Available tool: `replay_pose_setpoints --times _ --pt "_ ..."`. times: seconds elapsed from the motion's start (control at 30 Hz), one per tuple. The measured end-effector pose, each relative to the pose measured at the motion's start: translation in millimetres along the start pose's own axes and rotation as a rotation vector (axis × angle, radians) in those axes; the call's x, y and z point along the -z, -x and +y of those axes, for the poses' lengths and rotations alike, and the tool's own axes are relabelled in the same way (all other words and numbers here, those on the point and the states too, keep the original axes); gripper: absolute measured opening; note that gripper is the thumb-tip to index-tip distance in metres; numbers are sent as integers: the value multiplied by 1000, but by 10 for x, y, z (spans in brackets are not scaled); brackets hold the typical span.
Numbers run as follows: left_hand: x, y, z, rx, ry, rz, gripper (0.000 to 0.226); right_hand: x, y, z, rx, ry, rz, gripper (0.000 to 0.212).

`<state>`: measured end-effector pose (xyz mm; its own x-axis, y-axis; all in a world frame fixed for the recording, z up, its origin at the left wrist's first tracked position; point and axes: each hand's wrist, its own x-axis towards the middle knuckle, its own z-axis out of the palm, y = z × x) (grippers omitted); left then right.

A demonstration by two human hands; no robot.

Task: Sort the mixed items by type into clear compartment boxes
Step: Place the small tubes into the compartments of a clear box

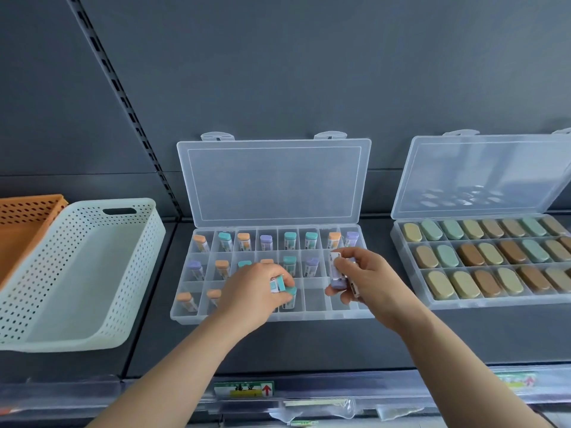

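Where the left hand (256, 288) is: over the front row, fingers curled round a small teal-capped, white-sleeved stick (278, 284).
Right hand (367, 279): pinches a lilac-capped stick (335, 270) above the right cells.
Clear plastic compartment box (309, 316): back row filled, front cells partly unfilled.
Judgement: well over halfway.
Second clear box (463, 304): smooth matt oval pieces, every visible cell filled.
White perforated plastic basket (148, 242): rigid, left of both.

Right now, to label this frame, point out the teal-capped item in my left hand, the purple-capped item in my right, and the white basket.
teal-capped item (280, 283): head view, on its teal cap.
purple-capped item (336, 284): head view, on its purple lower end.
white basket (151, 239): head view, on its perforated right wall.
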<state>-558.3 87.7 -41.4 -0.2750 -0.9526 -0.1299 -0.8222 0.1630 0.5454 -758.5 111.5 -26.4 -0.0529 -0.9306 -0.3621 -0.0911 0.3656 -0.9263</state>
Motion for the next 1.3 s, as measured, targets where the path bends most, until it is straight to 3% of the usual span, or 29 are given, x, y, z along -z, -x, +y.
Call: replay_pose_setpoints --times 0.2,0.37,0.6,0.8,1.0,1.1,1.3 --pt "30 10 38 -8 -76 -32 16 46 -18 42 40 211 9 27" --pt "48 33 24 -15 -25 -64 25 20 -12 82 190 412 39 23" --pt "181 107 -53 80 367 -52 32 -105 -115 247 361 913 8 11" --pt "249 156 -21 150 604 -54 43 -137 -151 240 404 1071 -17 6" --pt "193 144 12 167 751 96 20 15 -73 170 351 756 -19 16" --pt "167 125 63 166 764 85 18 140 -13 98 286 495 43 5" --pt "71 52 302 115 745 18 17 410 91 53 129 153 114 25"
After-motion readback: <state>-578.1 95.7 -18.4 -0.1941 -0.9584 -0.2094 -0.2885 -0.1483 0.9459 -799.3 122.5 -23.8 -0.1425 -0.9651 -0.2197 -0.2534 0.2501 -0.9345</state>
